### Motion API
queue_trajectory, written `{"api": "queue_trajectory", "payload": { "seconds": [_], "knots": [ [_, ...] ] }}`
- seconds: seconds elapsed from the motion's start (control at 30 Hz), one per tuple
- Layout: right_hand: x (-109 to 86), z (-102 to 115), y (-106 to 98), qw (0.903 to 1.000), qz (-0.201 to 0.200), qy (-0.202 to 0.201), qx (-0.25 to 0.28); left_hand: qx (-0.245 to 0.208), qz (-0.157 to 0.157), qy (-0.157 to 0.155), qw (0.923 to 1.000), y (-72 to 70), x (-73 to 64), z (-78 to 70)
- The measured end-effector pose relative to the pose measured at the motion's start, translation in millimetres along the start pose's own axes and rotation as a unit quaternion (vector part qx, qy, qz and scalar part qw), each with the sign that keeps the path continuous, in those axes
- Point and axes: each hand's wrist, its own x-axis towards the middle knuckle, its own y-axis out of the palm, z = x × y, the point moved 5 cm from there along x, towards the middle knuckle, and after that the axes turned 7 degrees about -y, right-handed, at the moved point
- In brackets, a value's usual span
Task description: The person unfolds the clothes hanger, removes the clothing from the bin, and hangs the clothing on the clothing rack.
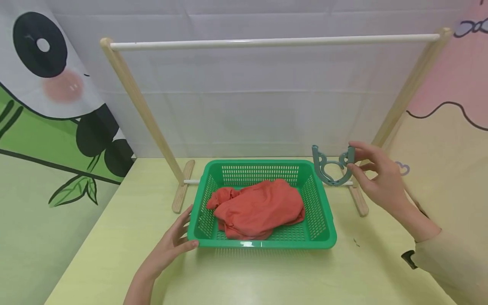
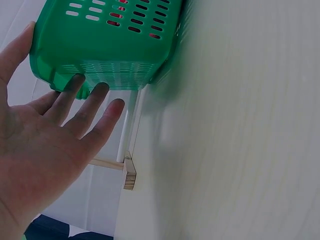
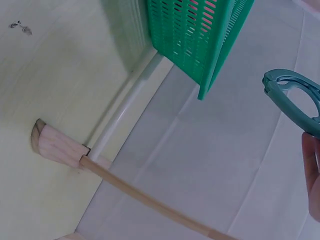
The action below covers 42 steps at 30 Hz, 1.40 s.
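My sleeve (image 1: 446,256) leads to right fingers (image 1: 366,148) pinching the hanger (image 1: 332,182), left of their tips; my spread left fingers (image 2: 87,115) touch the basket (image 1: 267,244) beside them. A firm pinch should stop the hanger swivelling.

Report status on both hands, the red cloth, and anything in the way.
Right hand pinching teal hanger by one end. Left hand touching green basket at near left corner. Red cloth bunched inside, nothing covering it.

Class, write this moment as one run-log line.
left hand: touches green basket | right hand: holds teal hanger | red cloth: bunched inside basket
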Motion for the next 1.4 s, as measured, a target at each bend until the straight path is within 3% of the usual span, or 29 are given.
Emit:
{"api": "queue_trajectory", "payload": {
  "seconds": [0.13,0.37,0.67,1.07,1.4],
  "knots": [
    [6.4,2.7,8.6,0.9995,-0.02,0.009,0.024,0.001,-0.001,-0.002,1.0,-0.3,0.8,-0.3],
    [18.5,13.3,26.4,0.9981,-0.013,0.008,0.06,0.002,-0.001,0.0,1.0,-0.7,1.0,0.8],
    [28.0,28.5,44.6,0.9925,0.019,0.033,0.116,0.002,0.002,0.001,1.0,-1.2,-1.3,1.2],
    [34.0,37.3,61.2,0.9791,0.058,0.03,0.193,0.02,0.0,-0.003,0.9998,-3.3,-1.8,0.2],
    [34.9,39.8,66.0,0.9792,0.077,0.037,0.184,0.02,0.005,0.005,0.9998,-3.2,-2.6,-4.8]
  ]
}}
